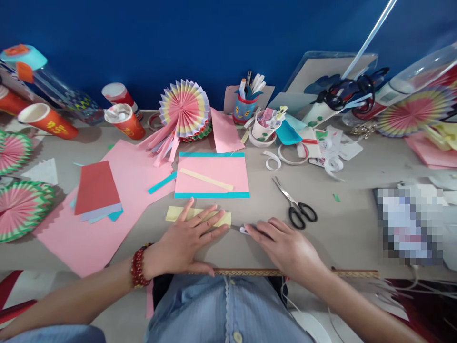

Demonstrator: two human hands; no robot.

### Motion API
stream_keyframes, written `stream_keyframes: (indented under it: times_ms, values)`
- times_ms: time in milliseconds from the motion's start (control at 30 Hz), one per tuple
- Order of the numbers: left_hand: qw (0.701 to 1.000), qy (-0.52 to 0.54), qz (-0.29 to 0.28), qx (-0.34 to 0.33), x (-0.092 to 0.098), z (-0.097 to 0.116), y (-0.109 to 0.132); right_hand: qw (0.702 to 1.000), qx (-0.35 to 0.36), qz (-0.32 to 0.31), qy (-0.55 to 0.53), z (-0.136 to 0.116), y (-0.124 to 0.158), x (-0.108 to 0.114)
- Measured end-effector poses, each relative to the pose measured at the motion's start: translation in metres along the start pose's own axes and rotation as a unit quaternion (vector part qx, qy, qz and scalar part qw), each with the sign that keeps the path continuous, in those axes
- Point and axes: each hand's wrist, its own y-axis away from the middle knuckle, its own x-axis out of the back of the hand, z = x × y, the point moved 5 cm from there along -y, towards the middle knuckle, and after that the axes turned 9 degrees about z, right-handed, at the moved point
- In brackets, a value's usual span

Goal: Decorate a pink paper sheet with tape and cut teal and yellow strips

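My left hand (194, 231) lies flat with fingers spread, pressing a pale yellow paper piece (173, 214) onto the table. My right hand (285, 243) is closed around a small craft knife (244, 230) with a light purple handle. Its thin blade points left and meets the right end of the yellow paper. Just beyond my left hand is a pink paper rectangle (214, 166) with blue strips along its long edges. A loose cream strip (207, 179) lies aslant on it. Black-handled scissors (294, 205) rest partly open beyond my right hand.
A large pink sheet (124, 228) with red and blue papers (98, 188) lies left. Folded paper fans (183, 109), paper cups (124, 121) and a pen holder (244, 107) stand along the blue wall. Paper scraps (332, 147) and a blurred phone (409, 226) are at right.
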Motion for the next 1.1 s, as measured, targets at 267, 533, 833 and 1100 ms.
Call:
stream_keyframes:
  times_ms: [267,533,833,1100]
  values:
    - [1.0,0.015,-0.003,0.001,-0.003,-0.002,0.002,1.0,-0.01,-0.001,-0.007,-0.002,0.004,0.001]
    - [1.0,0.008,-0.004,0.002,-0.004,-0.002,0.002,1.0,-0.027,0.003,-0.006,-0.008,0.002,-0.001]
    - [1.0,0.005,-0.011,0.005,-0.004,-0.001,0.001,1.0,-0.026,0.015,0.001,-0.016,-0.005,-0.002]
    - [1.0,-0.008,-0.007,0.007,-0.003,-0.001,0.0,0.999,-0.042,0.016,-0.005,-0.019,-0.007,-0.006]
